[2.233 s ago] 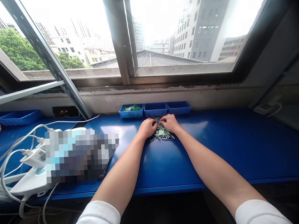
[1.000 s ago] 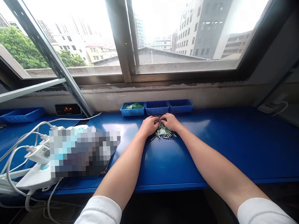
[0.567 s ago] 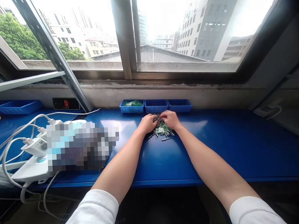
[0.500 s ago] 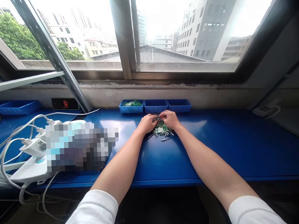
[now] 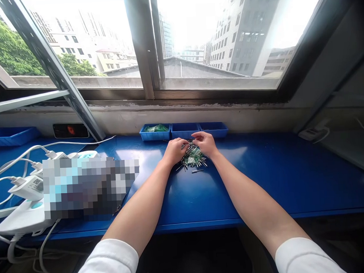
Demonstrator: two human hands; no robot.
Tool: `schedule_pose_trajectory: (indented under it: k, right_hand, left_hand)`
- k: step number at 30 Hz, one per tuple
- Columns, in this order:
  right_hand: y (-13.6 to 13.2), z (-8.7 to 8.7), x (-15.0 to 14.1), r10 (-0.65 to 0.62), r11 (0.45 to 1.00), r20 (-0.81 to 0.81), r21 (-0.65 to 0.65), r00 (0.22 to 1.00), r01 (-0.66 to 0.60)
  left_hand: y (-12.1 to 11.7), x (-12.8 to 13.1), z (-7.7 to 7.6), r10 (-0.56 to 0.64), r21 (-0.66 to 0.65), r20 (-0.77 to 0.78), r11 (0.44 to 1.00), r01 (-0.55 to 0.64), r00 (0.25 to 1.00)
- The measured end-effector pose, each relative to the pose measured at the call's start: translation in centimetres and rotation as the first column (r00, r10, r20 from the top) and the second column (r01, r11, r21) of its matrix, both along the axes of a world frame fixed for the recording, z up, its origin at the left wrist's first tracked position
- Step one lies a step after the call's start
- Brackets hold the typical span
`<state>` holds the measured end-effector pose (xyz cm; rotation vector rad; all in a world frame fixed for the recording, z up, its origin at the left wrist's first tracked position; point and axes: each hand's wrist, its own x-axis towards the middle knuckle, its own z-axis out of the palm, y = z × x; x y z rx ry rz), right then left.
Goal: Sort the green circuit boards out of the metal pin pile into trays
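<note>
Left hand [image 5: 174,151] and right hand [image 5: 204,143] both on the pin pile [image 5: 192,159] — fingers curled, grasp contents indiscernible, blue bench [image 5: 262,177], three trays [image 5: 184,130] just behind.

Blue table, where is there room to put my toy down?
The table is bare to the right of the right hand, out to the far end. There is also a bare strip in front of the pile of pins, between the arms. The left side is crowded with chargers and cables. The trays fill the back.
</note>
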<state>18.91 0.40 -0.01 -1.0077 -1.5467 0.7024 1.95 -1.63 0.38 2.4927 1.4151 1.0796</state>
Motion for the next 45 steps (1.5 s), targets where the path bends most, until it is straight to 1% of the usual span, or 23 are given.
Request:
schedule_pose_trajectory:
  k: [2,4,8,10,15,17,20,23,26,28,29,33,37,39,41,45]
  right_hand:
    - [0.1,-0.2,-0.2,0.036,0.999,-0.082,-0.001,0.996,-0.036]
    - [0.1,-0.3,-0.2,0.056,0.998,-0.131,0.001,0.990,-0.057]
    - [-0.1,-0.3,0.0,0.082,0.995,-0.097,-0.044,0.992,-0.086]
    - [-0.4,-0.2,0.1,0.090,0.993,-0.086,-0.066,0.992,-0.095]
    - [-0.8,0.0,0.3,0.126,0.984,-0.127,-0.109,0.984,-0.140]
    - [-0.6,0.0,0.5,0.116,0.984,-0.129,-0.122,0.985,-0.132]
    - [-0.1,-0.2,0.9,0.035,0.993,-0.116,-0.109,0.993,-0.048]
    - [0.4,-0.2,1.6,-0.151,0.987,-0.084,-0.075,0.985,0.145]
    - [0.6,0.0,2.5,-0.367,0.929,0.041,-0.040,0.929,0.369]
    - [0.6,0.1,3.0,-0.455,0.888,0.140,0.001,0.879,0.460]
    - [0.5,0.1,3.1,-0.479,0.875,0.179,0.022,0.859,0.483]
    - [0.6,-0.1,3.6,-0.523,0.848,0.294,0.081,0.800,0.524]
    - [1.0,-0.5,3.5,-0.509,0.843,0.422,0.068,0.751,0.533]
    - [1.2,-0.7,3.4,-0.481,0.854,0.454,0.047,0.750,0.518]
    - [1.3,-0.8,3.3,-0.457,0.871,0.454,0.054,0.765,0.488]
    - [1.5,-0.9,3.1,-0.424,0.905,0.426,0.183,0.799,0.383]
  left_hand:
    - [0.1,0.1,0.0,0.022,0.018,0.003,1.000,-0.022,1.000]
    - [0.1,0.1,0.0,0.059,0.033,0.002,0.998,-0.059,0.998]
    - [0.3,0.1,-0.3,0.116,0.040,-0.014,0.993,-0.115,0.993]
    - [0.3,0.0,-0.3,0.122,0.036,-0.022,0.992,-0.121,0.992]
    - [0.1,0.0,-0.1,0.120,0.022,-0.030,0.993,-0.119,0.992]
    - [0.1,0.1,0.0,0.110,0.021,-0.033,0.994,-0.109,0.993]
    - [0.1,0.1,0.0,0.127,0.027,-0.008,0.992,-0.126,0.992]
    - [0.2,0.0,-0.2,0.187,0.018,0.032,0.982,-0.188,0.982]
    - [0.3,-0.2,-0.3,0.241,-0.018,0.045,0.971,-0.240,0.970]
    - [0.3,-0.3,-0.4,0.260,-0.040,0.041,0.965,-0.259,0.965]
    - [0.3,-0.4,-0.4,0.264,-0.050,0.036,0.964,-0.262,0.964]
    - [0.2,-0.4,-0.4,0.275,-0.084,-0.005,0.958,-0.275,0.961]
    - [0.3,-0.4,-0.5,0.285,-0.105,-0.038,0.952,-0.287,0.958]
    - [0.4,-0.3,-0.6,0.275,-0.115,-0.043,0.954,-0.278,0.961]
    - [0.5,-0.3,-0.6,0.259,-0.127,-0.047,0.956,-0.263,0.965]
    - [0.4,-0.3,-0.7,0.195,-0.164,-0.101,0.964,-0.210,0.976]
